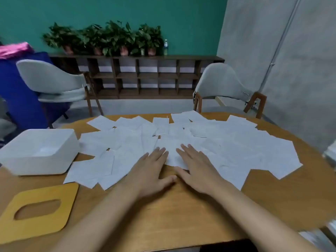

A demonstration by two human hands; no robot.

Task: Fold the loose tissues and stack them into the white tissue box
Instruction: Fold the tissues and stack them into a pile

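Several loose white tissues (234, 142) lie spread and overlapping across the far half of the wooden table (181, 211). The white tissue box (39, 151) stands open at the table's left, with something white at its bottom. My left hand (151, 170) and my right hand (198, 168) lie flat, side by side, fingers straight, on the near edge of the tissue spread at the middle. Their fingertips press one tissue (171, 151) between them; the thumbs rest on bare wood.
A yellow wooden lid (39, 210) with an oval slot lies flat at the near left corner. Two grey chairs (225, 84) stand beyond the table. A low shelf (138, 77) with potted plants runs along the green wall.
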